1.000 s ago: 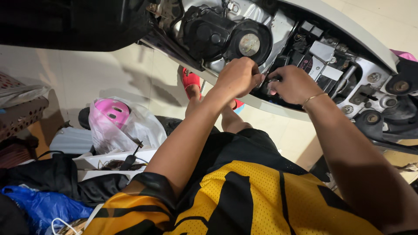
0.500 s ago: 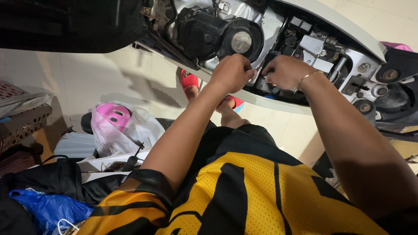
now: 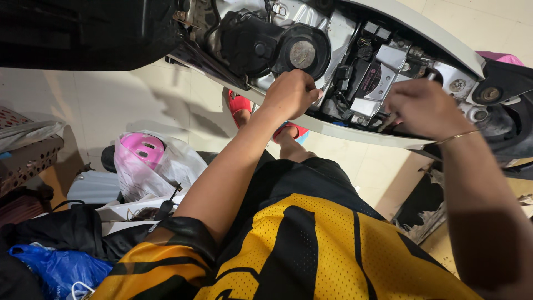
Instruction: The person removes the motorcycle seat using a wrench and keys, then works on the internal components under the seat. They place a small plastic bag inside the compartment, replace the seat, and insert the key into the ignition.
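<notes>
Right hand [image 3: 425, 108] has shifted off to the right since half a second ago — now over the black battery box [image 3: 371, 80] in the scooter's opened underside [image 3: 333, 61], blurred, fingers curled; whether they grip anything I cannot tell. Left hand [image 3: 291, 94] stays at the round black engine cover [image 3: 302, 53], fingers closed at its lower edge, grip contents hidden. Both forearms reach up and forward, the left one straight.

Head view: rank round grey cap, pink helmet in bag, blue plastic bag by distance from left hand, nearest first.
1. Round grey cap: on the engine, just above the left hand.
2. Pink helmet: in a clear bag on the floor, lower left.
3. Blue plastic bag: bottom-left corner.
</notes>
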